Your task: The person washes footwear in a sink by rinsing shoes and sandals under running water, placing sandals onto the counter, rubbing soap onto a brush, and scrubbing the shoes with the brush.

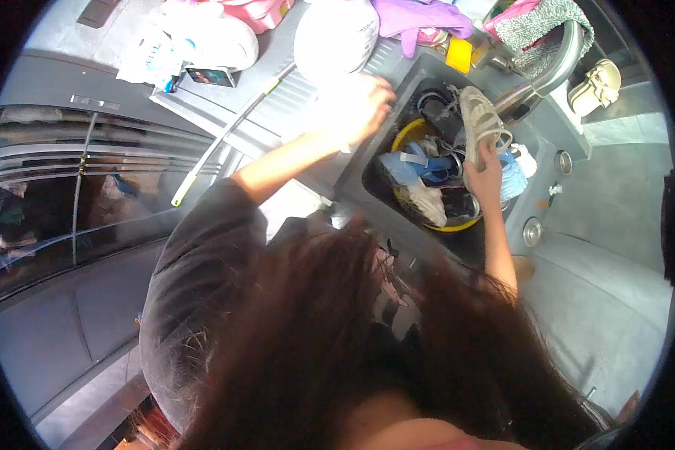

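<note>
My right hand (pixel 486 176) grips a beige strappy sandal (pixel 474 124) by one end and holds it up over the sink. My left hand (pixel 364 109) is over the drainboard beside the sink's left edge. Its fingers look curled in, but strong glare washes it out and hides what they may hold. Below the sandal, a yellow-rimmed basin (pixel 457 227) stands in the dark sink (pixel 371 176). Blue sandals (pixel 427 166) and other footwear lie heaped in it, with a pale cloth-like piece (pixel 427 202) among them.
The curved faucet (pixel 559 71) has a grey cloth draped over it. A yellow sponge (pixel 459 55), purple gloves (pixel 420 21) and a white rounded container (pixel 336 37) stand at the back. A long stick (pixel 229 135) crosses the counter; a phone (pixel 210 76) leans nearby. Another beige sandal (pixel 596 88) rests on the right ledge.
</note>
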Available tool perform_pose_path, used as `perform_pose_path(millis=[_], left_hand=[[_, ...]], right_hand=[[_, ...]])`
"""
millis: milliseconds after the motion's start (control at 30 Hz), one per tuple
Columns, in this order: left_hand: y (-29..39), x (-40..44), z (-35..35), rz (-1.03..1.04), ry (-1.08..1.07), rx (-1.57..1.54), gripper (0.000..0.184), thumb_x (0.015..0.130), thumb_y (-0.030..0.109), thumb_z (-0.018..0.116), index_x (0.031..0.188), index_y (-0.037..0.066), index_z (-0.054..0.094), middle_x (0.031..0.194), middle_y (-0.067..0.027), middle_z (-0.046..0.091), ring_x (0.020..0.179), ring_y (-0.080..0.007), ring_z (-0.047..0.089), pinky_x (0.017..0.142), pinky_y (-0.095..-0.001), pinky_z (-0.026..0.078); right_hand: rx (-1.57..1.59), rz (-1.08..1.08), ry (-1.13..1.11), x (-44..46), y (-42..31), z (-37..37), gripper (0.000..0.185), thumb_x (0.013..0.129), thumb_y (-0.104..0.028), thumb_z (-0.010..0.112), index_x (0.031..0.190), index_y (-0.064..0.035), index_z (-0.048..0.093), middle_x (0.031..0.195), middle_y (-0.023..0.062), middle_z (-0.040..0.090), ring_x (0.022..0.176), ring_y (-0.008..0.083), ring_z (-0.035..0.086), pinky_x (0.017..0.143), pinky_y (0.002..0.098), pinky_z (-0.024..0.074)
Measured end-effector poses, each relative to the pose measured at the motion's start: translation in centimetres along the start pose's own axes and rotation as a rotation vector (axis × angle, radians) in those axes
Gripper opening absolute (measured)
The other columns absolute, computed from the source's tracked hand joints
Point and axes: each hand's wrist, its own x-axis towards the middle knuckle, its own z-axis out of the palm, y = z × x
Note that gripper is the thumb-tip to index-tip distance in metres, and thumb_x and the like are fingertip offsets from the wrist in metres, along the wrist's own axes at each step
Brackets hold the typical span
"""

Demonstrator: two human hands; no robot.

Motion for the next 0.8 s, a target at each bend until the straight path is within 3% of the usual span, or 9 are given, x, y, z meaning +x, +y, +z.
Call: perform_pose_path(millis=[33,100,133,200,233,300,467,600,800], left_hand=[[-1.2,0.0,-2.3,-0.030,0.052,0.037,0.033,0.077,0.024,0.071,0.101,0.003,0.063,0.109,-0.0149,0.059,0.096,-0.0312,0.056,0.084,-0.0418,0.044],[-3.0,-0.4,-4.5,-0.126,0.389,0.505,0.036,0.074,0.026,0.073,0.099,0.003,0.062,0.104,-0.0138,0.060,0.092,-0.0301,0.056,0.082,-0.0404,0.043],[-4.2,0.2,-4.8,-0.115,0.392,0.507,0.036,0.074,0.026,0.073,0.099,0.003,0.062,0.104,-0.0138,0.060,0.092,-0.0301,0.056,0.082,-0.0404,0.043],[-7.8,1.8,-5.1,-0.192,0.675,0.307,0.058,0.073,0.037,0.072,0.112,-0.002,0.055,0.099,-0.0191,0.057,0.090,-0.0345,0.057,0.080,-0.0425,0.044],[-9.9,2.9,-5.1,-0.182,0.683,0.304,0.058,0.073,0.037,0.072,0.112,-0.002,0.055,0.099,-0.0191,0.057,0.090,-0.0345,0.057,0.080,-0.0425,0.044],[-13.6,4.5,-4.8,-0.722,0.109,-0.066,0.075,0.079,0.031,0.063,0.141,0.000,0.034,0.143,-0.0231,0.037,0.131,-0.0359,0.037,0.102,-0.0453,0.032],[-14.2,4.3,-3.4,-0.394,0.167,0.221,0.059,0.076,0.036,0.068,0.121,0.002,0.050,0.111,-0.0152,0.053,0.109,-0.0305,0.048,0.092,-0.0411,0.037],[-14.6,3.5,-3.3,-0.281,0.322,0.244,0.049,0.074,0.041,0.073,0.105,0.004,0.064,0.086,-0.0089,0.066,0.092,-0.0262,0.056,0.085,-0.0377,0.041],[-20.0,3.8,-2.8,-0.273,0.602,-0.042,0.051,0.073,0.044,0.072,0.105,0.005,0.063,0.085,-0.0089,0.066,0.091,-0.0273,0.057,0.081,-0.0387,0.043]], right_hand=[[0.009,0.001,0.011,0.5,-0.6,0.6,0.061,0.074,-0.019,0.065,0.131,-0.0018,0.051,0.135,0.0239,0.047,0.117,0.0343,0.050,0.099,0.0399,0.0387],[0.718,0.608,-0.044,1.2,-2.9,0.7,0.060,0.078,-0.019,0.063,0.132,0.0040,0.048,0.124,0.0157,0.058,0.107,0.0211,0.056,0.094,0.0296,0.0405],[0.788,0.694,-0.040,1.8,-5.0,-0.3,0.059,0.081,-0.020,0.063,0.130,0.0077,0.048,0.113,0.0080,0.062,0.100,0.0127,0.055,0.088,0.0233,0.0403],[0.859,0.769,-0.065,1.6,-4.5,1.0,0.058,0.080,-0.020,0.063,0.130,0.0069,0.049,0.112,0.0074,0.062,0.098,0.0130,0.055,0.087,0.0237,0.0405],[0.925,0.842,-0.100,1.8,-4.5,1.5,0.057,0.080,-0.020,0.063,0.130,0.0061,0.050,0.111,0.0069,0.061,0.097,0.0134,0.055,0.086,0.0241,0.0408],[0.846,0.841,-0.070,1.7,-5.8,2.0,0.057,0.081,-0.020,0.062,0.130,0.0062,0.049,0.112,0.0067,0.061,0.099,0.0140,0.055,0.087,0.0241,0.0405],[0.926,0.857,0.026,1.2,-9.4,1.7,0.061,0.082,-0.018,0.061,0.135,0.0065,0.043,0.112,0.0085,0.061,0.099,0.0144,0.056,0.087,0.0236,0.0412],[0.998,0.851,0.042,-0.1,-9.4,2.3,0.053,0.087,-0.017,0.058,0.134,0.0047,0.044,0.096,0.0033,0.063,0.083,0.0080,0.058,0.073,0.0206,0.0456],[0.906,0.852,0.128,-1.2,-10.2,3.2,0.050,0.088,-0.011,0.058,0.134,0.0039,0.045,0.093,0.0029,0.064,0.075,0.0057,0.058,0.064,0.0172,0.0458]])
